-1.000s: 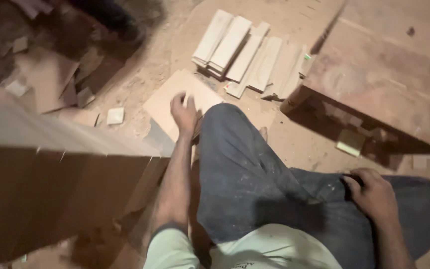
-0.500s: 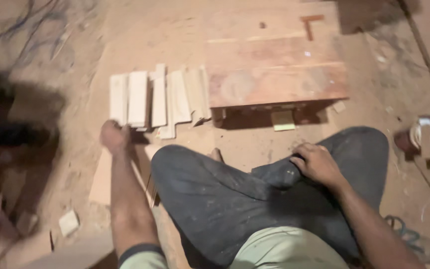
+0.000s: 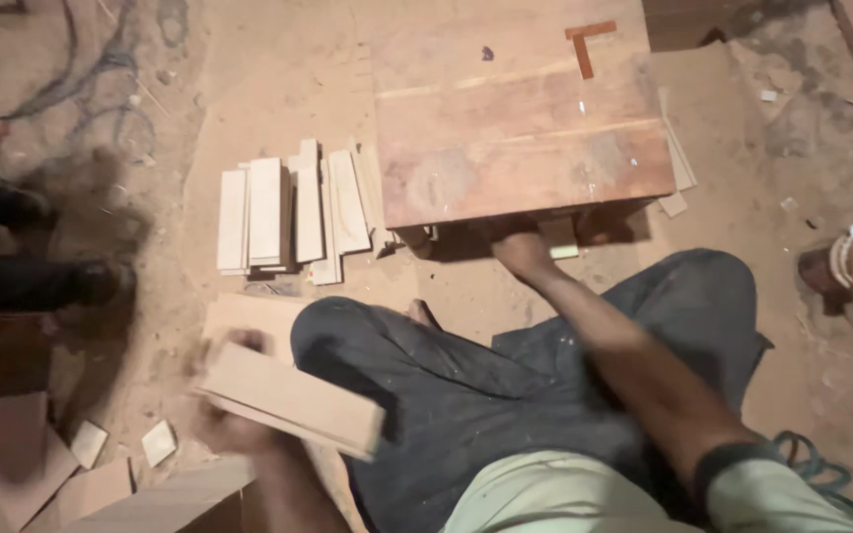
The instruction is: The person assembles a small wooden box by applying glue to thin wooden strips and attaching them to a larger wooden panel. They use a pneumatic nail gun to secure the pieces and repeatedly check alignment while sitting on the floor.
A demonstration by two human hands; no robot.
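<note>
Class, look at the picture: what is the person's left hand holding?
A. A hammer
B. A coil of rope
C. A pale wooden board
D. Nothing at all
C: the left hand grips a pale wooden board above the dusty floor, while the right hand reaches under the edge of the reddish block.

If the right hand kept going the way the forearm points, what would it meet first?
The right hand already reaches under the front edge of the reddish wooden block. It would likely meet the block's shadowed underside first; depth there is unclear.
</note>
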